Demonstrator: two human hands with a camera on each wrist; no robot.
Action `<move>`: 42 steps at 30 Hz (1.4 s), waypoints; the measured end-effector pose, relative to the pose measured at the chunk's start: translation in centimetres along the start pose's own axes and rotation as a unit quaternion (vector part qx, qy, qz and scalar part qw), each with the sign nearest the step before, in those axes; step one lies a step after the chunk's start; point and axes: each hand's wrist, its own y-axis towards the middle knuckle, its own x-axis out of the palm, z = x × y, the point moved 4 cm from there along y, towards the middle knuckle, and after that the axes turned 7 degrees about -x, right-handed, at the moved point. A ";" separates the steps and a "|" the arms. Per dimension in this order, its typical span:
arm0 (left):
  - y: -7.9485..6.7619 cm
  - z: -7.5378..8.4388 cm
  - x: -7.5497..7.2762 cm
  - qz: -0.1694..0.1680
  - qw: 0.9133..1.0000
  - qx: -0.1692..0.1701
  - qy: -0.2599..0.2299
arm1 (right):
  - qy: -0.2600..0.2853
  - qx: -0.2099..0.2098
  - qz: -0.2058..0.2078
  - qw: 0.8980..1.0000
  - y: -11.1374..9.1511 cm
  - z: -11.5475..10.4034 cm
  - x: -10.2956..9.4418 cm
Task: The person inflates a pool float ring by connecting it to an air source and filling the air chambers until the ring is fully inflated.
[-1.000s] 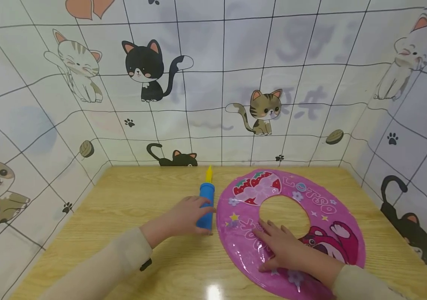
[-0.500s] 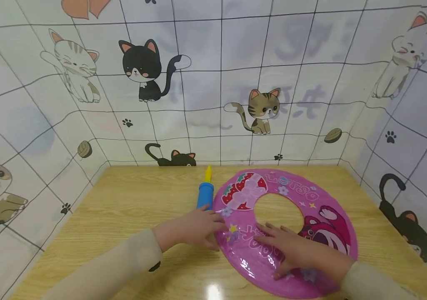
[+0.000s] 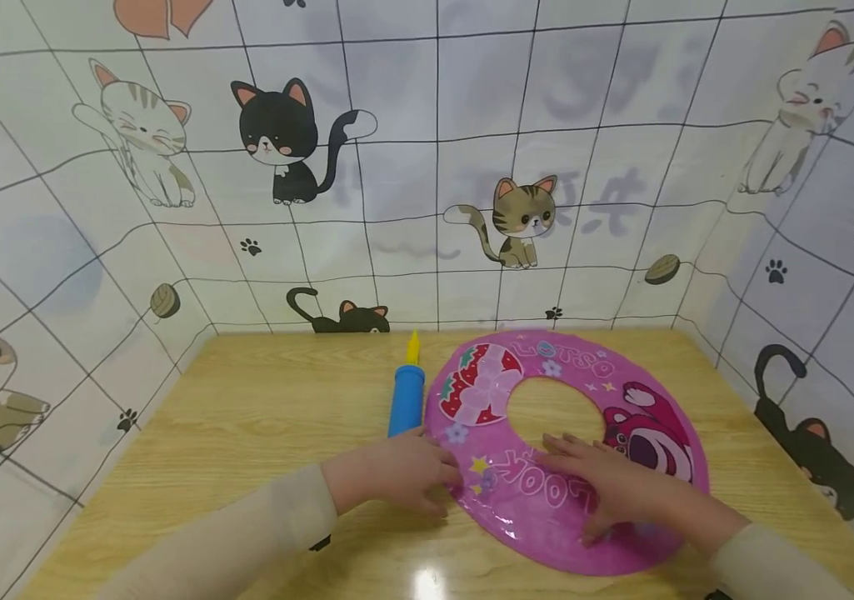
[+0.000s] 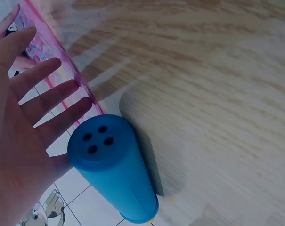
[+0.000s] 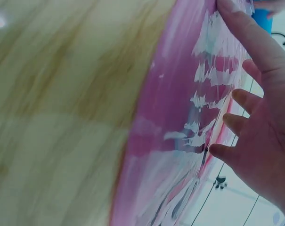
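Observation:
A pink inflated swim ring with strawberries, lettering and a bear print lies flat on the table. My right hand rests on its near side, fingers spread over the lettering. At the ring's left edge is my left hand, its fingertips on or just at the rim. A blue hand pump with a yellow nozzle lies left of the ring, its near end hidden by that hand. In the left wrist view, the pump's holed end shows beside the extended fingers of the left hand.
The wood-grain table is closed in at the back and sides by a white cloth with a grid and cat pictures. The pump's nozzle points toward the back cloth.
The ring has turned counterclockwise and shifted slightly left and back. My left hand has moved off the pump to the ring's edge. My right hand has slid a little to the right.

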 end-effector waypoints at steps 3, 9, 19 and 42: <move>0.0 0.4 -0.1 0.003 1.000 0.008 0.006 | -0.002 0.013 0.026 1.000 -0.8 0.8 -0.4; 0.2 1.2 0.1 0.002 1.000 0.025 0.012 | -0.009 0.037 0.050 0.998 -2.2 1.9 -0.9; 0.8 3.6 -0.2 -0.003 0.998 0.066 -0.001 | -0.035 0.073 0.066 0.995 -4.7 4.6 -1.3; 3.6 0.2 -2.0 -0.029 1.000 -0.011 0.003 | -0.081 0.102 0.062 0.990 -6.3 2.8 -1.4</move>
